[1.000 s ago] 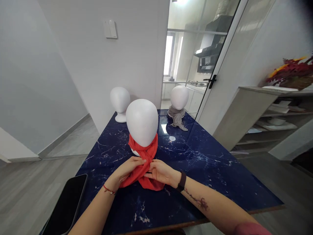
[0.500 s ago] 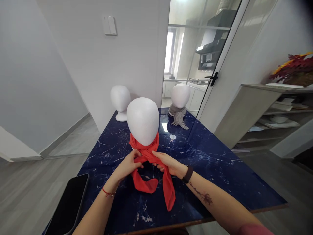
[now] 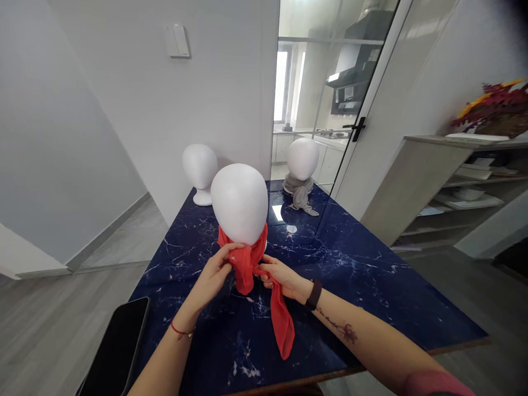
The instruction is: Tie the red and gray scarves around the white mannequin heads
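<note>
Your left hand (image 3: pixel 215 275) pinches the red scarf (image 3: pixel 245 269) high up and your right hand (image 3: pixel 284 278) its tail (image 3: pixel 282 325); seemingly light, limp cloth, best gripped close beneath the white head (image 3: pixel 239 203).

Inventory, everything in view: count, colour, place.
Table: 1, dark blue, centre
Front head: 1, white, on table
Left head: 1, white, rear left
Right head: 1, white, rear right
Red scarf: 1, red, round front head's neck
Grey scarf: 1, grey, round right head's base
Phone: 1, black, near left
Switch: 1, white, upper left
Door: 1, pale-framed glass, rear right
Shelf: 1, pale grey, right
Flowers: 1 bunch, red-yellow, atop shelf
Floor: 1, grey, around table
Bracelet: 1, red, left wrist
Wristband: 1, dark, right wrist
Left hand: 1, holding red scarf
Right hand: 1, holding red scarf
</note>
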A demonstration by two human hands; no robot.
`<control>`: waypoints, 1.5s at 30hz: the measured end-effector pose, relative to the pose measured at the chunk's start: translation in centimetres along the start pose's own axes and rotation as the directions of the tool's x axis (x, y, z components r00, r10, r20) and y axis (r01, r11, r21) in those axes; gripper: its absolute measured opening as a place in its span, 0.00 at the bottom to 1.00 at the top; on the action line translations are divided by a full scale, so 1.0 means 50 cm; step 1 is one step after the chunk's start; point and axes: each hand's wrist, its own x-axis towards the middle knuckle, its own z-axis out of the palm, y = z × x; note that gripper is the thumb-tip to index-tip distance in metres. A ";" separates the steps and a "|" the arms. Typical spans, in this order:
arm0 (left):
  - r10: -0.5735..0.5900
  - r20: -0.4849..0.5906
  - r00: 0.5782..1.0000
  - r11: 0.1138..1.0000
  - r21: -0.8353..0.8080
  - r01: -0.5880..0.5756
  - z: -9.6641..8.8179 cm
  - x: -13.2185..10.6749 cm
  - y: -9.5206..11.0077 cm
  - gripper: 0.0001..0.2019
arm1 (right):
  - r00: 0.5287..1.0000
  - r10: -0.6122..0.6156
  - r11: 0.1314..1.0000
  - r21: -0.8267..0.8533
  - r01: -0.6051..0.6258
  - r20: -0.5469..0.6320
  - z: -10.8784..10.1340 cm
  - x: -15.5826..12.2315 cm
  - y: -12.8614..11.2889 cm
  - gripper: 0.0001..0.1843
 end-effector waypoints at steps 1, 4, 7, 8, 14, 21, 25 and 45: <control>0.079 0.005 0.997 0.987 0.138 -0.079 0.005 0.000 -0.007 0.21 | 1.000 -0.005 1.000 0.004 0.005 -0.006 0.000 0.000 0.000 0.18; 0.248 0.063 0.967 0.872 0.419 -0.251 0.024 -0.002 -0.030 0.21 | 0.999 -0.017 1.000 0.004 0.017 -0.031 0.001 0.001 0.004 0.17; 0.274 0.064 0.960 0.829 0.490 -0.269 0.042 -0.003 -0.059 0.24 | 0.998 -0.030 1.000 0.004 0.031 -0.054 0.001 0.004 0.010 0.18; 0.266 0.071 0.961 0.820 0.507 -0.265 0.045 -0.003 -0.068 0.25 | 0.998 -0.036 0.999 0.000 0.037 -0.059 0.001 0.005 0.012 0.19; 0.247 0.244 0.938 0.562 0.753 -0.343 0.039 0.010 -0.087 0.25 | 0.997 -0.069 0.997 0.025 0.070 -0.040 -0.001 0.007 0.018 0.22; 0.236 0.076 0.969 0.585 0.785 -0.204 0.058 0.021 -0.089 0.27 | 0.981 -0.154 0.982 0.089 0.165 -0.119 0.013 0.002 0.017 0.19; 0.198 0.019 0.980 0.642 0.753 -0.145 0.068 0.025 -0.092 0.21 | 0.968 -0.207 0.966 0.127 0.225 -0.139 0.015 0.004 0.020 0.19; 0.228 -0.088 0.970 0.660 0.746 -0.088 0.083 0.026 -0.113 0.12 | 0.987 -0.161 0.987 0.021 0.161 -0.003 0.010 0.004 0.018 0.20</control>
